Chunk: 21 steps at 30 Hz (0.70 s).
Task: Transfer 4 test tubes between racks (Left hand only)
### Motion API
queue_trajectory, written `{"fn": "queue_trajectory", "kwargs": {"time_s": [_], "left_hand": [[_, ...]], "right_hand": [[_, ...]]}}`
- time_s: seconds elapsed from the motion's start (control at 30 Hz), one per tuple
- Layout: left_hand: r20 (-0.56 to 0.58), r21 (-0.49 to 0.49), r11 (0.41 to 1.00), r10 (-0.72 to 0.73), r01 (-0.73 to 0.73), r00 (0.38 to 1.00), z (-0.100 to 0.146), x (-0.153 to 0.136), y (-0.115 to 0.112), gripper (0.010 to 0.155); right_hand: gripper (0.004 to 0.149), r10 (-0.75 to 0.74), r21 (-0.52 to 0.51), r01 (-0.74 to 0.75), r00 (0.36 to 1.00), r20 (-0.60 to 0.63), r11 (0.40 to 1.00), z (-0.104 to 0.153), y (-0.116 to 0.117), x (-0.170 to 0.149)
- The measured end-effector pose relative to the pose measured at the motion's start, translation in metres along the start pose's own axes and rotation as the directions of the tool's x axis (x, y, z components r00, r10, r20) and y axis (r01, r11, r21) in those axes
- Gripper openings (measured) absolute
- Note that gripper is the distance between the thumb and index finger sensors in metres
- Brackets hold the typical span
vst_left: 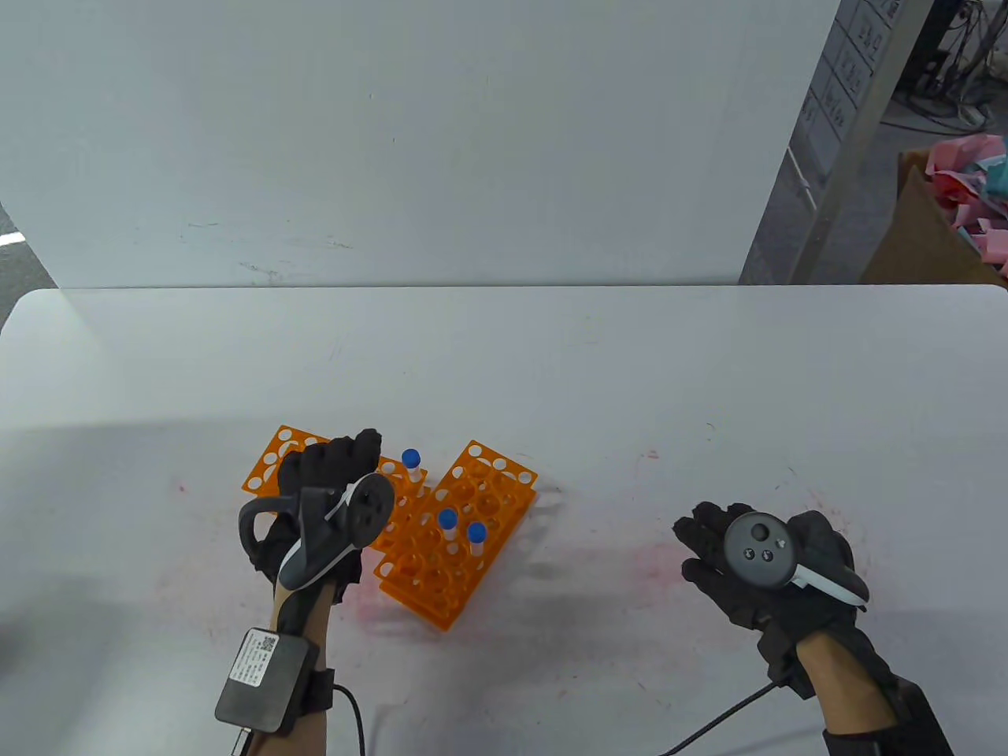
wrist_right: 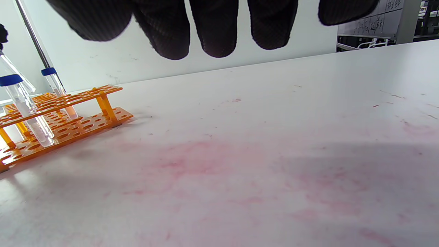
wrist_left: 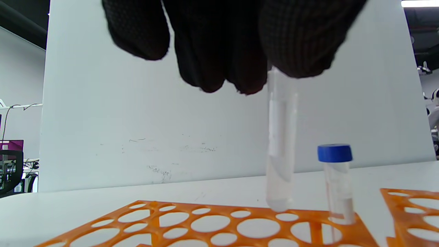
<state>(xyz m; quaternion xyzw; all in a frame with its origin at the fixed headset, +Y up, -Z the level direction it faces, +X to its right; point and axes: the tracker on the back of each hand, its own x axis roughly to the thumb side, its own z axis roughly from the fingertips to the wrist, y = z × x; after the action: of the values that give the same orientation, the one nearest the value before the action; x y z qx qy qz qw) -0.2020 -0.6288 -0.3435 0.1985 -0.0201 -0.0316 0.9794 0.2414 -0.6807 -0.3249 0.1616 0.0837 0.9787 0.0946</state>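
Two orange racks lie side by side. My left hand (vst_left: 346,465) hovers over the left rack (vst_left: 272,465). In the left wrist view its fingers (wrist_left: 219,44) pinch the top of a clear test tube (wrist_left: 281,137), hiding the cap. The tube hangs upright with its tip just above the left rack's top plate (wrist_left: 212,223). Next to it a blue-capped tube (wrist_left: 337,185) stands in that rack; it also shows in the table view (vst_left: 410,463). Two blue-capped tubes (vst_left: 447,521) (vst_left: 476,537) stand in the right rack (vst_left: 488,488). My right hand (vst_left: 732,551) rests open and empty on the table.
A white wall panel (vst_left: 394,142) stands behind the table's far edge. The right wrist view shows the right rack (wrist_right: 65,116) with its two tubes (wrist_right: 20,103) at far left, and pink-stained tabletop (wrist_right: 240,164) beyond. A cardboard box (vst_left: 929,236) sits off the table, back right.
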Motion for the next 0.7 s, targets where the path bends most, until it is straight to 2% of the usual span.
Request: {"fn": "queue_trajectory", "kwargs": {"time_s": [0.1,0.27,0.33,0.43,0.7], "left_hand": [[0.09,0.049,0.999,0.016,-0.021,0.996,0.012,0.001,0.0,0.055],[0.145,0.067,0.998,-0.006,-0.003,0.989,0.024,0.001,0.003,0.055],[0.127,0.074,0.997,0.013,-0.023,0.992,0.026,0.002,0.006,0.055],[0.145,0.043,0.996,0.069,-0.076,0.987,0.031,0.007,0.009,0.055],[0.229,-0.07,0.995,0.085,-0.07,0.97,0.042,0.012,0.019,0.055]], "right_hand": [[0.059,-0.006,0.018,0.006,1.0,0.003,1.0,-0.002,0.003,0.0],[0.06,-0.004,0.03,0.004,1.0,-0.002,1.0,-0.004,0.005,0.0],[0.059,-0.009,0.025,0.009,1.0,-0.005,1.0,-0.004,0.004,0.0],[0.059,-0.016,0.007,0.016,1.0,-0.009,1.0,-0.002,0.001,-0.002],[0.059,-0.001,0.023,0.001,1.0,-0.015,1.0,-0.003,0.002,-0.004]]}}
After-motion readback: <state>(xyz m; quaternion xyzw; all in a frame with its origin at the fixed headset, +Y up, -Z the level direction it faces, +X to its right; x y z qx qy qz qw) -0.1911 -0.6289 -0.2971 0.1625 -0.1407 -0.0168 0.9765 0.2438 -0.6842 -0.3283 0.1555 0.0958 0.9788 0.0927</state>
